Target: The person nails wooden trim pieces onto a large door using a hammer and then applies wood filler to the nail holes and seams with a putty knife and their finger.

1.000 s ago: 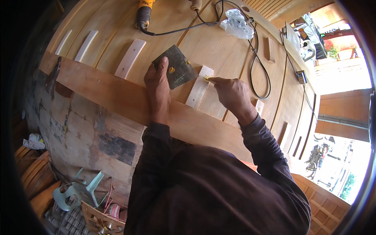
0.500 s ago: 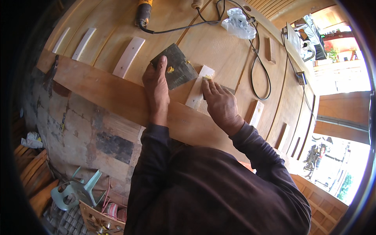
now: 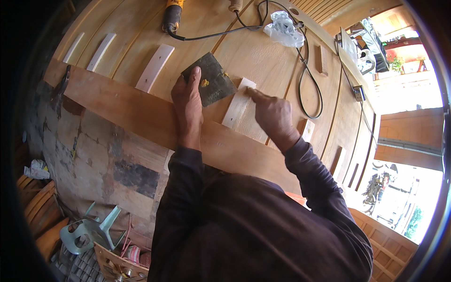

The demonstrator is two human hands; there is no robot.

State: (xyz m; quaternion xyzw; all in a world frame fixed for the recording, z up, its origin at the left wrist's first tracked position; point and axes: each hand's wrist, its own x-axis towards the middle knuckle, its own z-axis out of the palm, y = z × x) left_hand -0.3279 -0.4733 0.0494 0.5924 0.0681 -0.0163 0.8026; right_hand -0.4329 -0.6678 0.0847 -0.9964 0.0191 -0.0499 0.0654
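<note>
My left hand (image 3: 189, 101) grips a dark, square flat plate (image 3: 213, 84), thumb on top and fingers underneath. Small dabs of yellow putty (image 3: 205, 83) sit on the plate. Just right of it, a pale wooden strip (image 3: 238, 105) lies across the wooden panel (image 3: 268, 61). My right hand (image 3: 276, 117) is over the strip's right side, index finger stretched toward its far end and the other fingers curled in. Whatever those curled fingers hold is hidden beneath the hand.
More pale strips, one of them left of the plate (image 3: 155, 68), line the panel. A power tool (image 3: 173, 16) with a black cord, a crumpled clear plastic bag (image 3: 284, 30) and a looped cable (image 3: 310, 103) lie farther back. A green plastic chair (image 3: 89, 232) is at lower left.
My right hand has shifted slightly right and turned, going from several fingers pressed on the strip to one pointing finger. The grey blade edge beside it is now out of sight. My left hand stays put.
</note>
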